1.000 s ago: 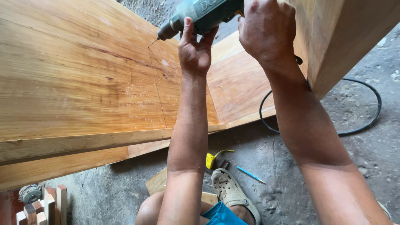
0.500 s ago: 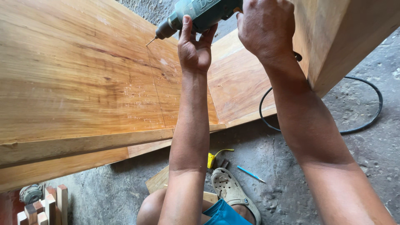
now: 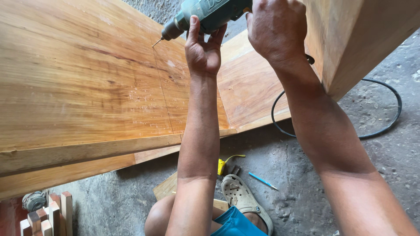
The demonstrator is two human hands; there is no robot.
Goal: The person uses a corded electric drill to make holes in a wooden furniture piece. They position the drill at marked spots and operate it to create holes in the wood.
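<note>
The left hand (image 3: 203, 50) cups the green drill (image 3: 205, 15) from below, fingers curled up around its body, while the right hand (image 3: 275, 28) is closed tight on the rear grip. The bit touches the wooden panel (image 3: 83, 78), near a seam; a black cable (image 3: 380, 118) loops on the floor.

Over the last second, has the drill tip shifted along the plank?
No. The drill tip sits at the same spot on the plank, beside the seam line.
</note>
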